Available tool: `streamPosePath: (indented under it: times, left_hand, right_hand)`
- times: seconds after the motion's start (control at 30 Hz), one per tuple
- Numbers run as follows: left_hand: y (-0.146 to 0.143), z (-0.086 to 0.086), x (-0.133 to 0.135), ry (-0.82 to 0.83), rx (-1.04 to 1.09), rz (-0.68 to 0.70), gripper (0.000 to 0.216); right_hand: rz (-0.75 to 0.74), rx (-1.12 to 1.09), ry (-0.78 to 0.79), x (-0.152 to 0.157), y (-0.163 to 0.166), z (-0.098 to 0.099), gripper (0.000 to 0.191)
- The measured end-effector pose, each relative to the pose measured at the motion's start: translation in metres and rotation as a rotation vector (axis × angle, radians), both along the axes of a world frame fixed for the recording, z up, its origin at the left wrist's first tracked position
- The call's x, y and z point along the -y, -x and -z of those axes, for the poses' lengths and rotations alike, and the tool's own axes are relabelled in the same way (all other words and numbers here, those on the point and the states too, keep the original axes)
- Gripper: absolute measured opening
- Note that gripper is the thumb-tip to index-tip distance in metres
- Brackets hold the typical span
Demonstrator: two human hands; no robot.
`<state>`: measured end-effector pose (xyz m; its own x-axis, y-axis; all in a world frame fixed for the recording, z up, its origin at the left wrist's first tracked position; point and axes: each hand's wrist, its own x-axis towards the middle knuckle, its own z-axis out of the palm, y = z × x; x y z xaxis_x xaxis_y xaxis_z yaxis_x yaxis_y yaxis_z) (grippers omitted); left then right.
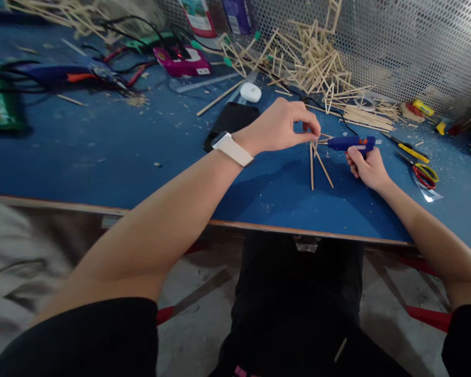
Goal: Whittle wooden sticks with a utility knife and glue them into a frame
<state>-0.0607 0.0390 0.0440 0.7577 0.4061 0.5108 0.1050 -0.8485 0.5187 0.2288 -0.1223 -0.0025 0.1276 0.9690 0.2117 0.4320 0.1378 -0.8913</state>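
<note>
Wooden sticks [312, 168] are fanning nearward over the blue table [172, 173], right of centre, the left hand [284, 124] pinching their far ends, apparently for steadiness, while the right hand [371, 168] is gripping a glue gun [346, 143], aiming left.

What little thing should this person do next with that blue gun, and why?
Probably squeeze a small dab of glue where the wooden sticks meet at the top. The right hand grips the blue glue gun, its tip pointing toward that spot, and the left hand pinches the sticks there. Whether the tip touches wood is too small to tell.
</note>
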Motion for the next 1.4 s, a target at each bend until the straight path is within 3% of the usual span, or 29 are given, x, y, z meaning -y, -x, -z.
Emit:
streamPosePath:
  times: [0.73, 1.4]
  left_hand:
    - [0.003, -0.005, 0.002, 0.031, -0.024, -0.006, 0.028]
    - [0.001, -0.002, 0.003, 0.026, -0.015, -0.016, 0.028]
  right_hand:
    - [0.048, 0.115, 0.014, 0.003, -0.004, -0.007, 0.059]
    - [-0.010, 0.071, 0.003, 0.005, 0.003, -0.012, 0.064]
